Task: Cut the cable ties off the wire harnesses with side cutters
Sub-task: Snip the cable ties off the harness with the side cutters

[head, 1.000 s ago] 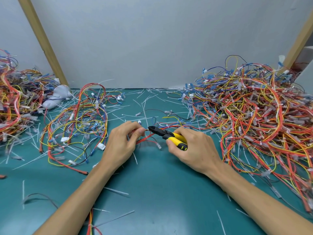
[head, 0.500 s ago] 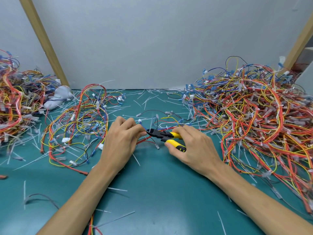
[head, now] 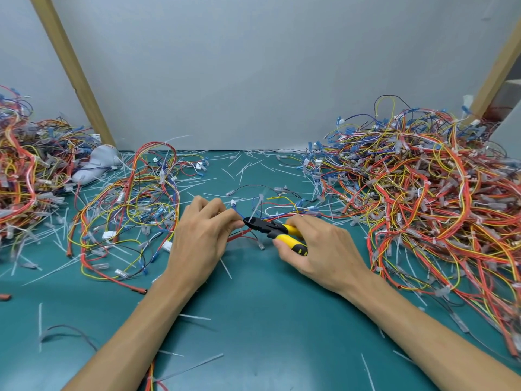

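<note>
Two hands met over the middle of the teal desk (head: 267, 320): the left hand (head: 200, 235) pinched a small harness (head: 236, 237) between thumb and fingertips, seemingly to hold the wires taut and steady, while the right hand (head: 324, 249) wrapped its fingers round the yellow handles of the one pair of side cutters (head: 270, 227), whose black nose pointed at the left fingertips, just where a tie would be exposed. A pale strip (head: 256, 208) rose just beside the blades, perhaps a tie's tail; whether the blades had closed on it could not be told. Harnesses lay in three gatherings: one tall heap (head: 423, 193) on the right, probably the stock awaiting work since it sat near the cutting hand, one loose spread (head: 132, 204) left of centre, and one second heap (head: 22, 170) at the far left edge. Cut tie offcuts (head: 197, 317) littered the desk, too many to count. Two wooden posts (head: 70, 71) leaned against the wall, and one grey bundle (head: 95, 165) lay near the left post.
</note>
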